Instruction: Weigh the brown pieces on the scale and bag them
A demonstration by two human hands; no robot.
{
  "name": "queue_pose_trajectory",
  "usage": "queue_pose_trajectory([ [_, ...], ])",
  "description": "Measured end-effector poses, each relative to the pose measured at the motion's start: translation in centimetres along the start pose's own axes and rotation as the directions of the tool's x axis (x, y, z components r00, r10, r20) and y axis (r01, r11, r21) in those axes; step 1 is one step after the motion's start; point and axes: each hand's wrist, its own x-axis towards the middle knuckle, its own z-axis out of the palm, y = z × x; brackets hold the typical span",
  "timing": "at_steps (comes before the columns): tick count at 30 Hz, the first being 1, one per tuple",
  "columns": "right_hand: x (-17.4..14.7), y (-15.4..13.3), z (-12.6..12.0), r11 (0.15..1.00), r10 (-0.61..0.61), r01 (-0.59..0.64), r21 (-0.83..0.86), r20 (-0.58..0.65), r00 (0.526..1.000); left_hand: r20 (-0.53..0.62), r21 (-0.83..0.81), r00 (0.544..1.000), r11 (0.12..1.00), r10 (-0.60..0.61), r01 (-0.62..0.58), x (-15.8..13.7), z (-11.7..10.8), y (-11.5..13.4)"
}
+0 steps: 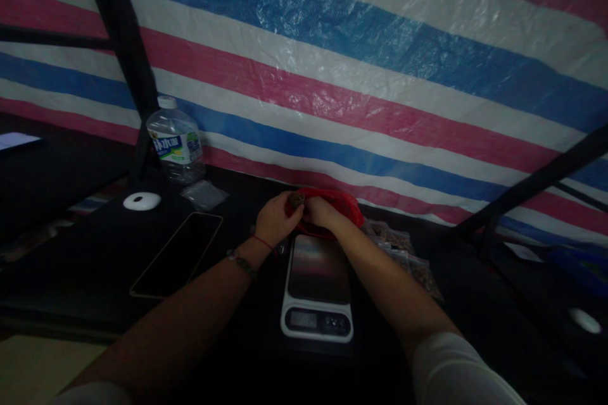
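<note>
My left hand [276,220] is closed around a small bundle of brown grainy bits [296,200]; whether a clear bag wraps it I cannot make out. Right beside it, my right hand [321,211] reaches into a red plastic bag [352,207], its fingers hidden inside. Between my forearms lies a white kitchen scale [317,323] with a dark weighing plate [319,272], just on the near side of the red bag. Several clear zip bags of brown bits [420,273] lie to the right, partly behind my right forearm.
On the black table [256,342], left of my hands, lie a phone [180,256], a clear plastic packet [205,194] and a white oval device [142,201]. A large clear bottle [177,142] stands by a dark metal post [124,44]. A striped plastic sheet [332,88] hangs behind.
</note>
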Motion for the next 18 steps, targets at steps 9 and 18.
queue_pose_trajectory([
  [9, 0.3, -0.4, 0.0, 1.000, 0.015, -0.014, -0.021, 0.033, 0.999, 0.001, -0.005, 1.000, 1.000, 0.010, -0.010, 0.0, -0.2, 0.2],
  [18, 0.0, -1.0, -0.7, 0.999, 0.044, -0.044, -0.007, 0.054, 0.998, 0.010, -0.013, 1.000, 1.000, 0.013, -0.013, 0.0, -0.2, 0.2],
])
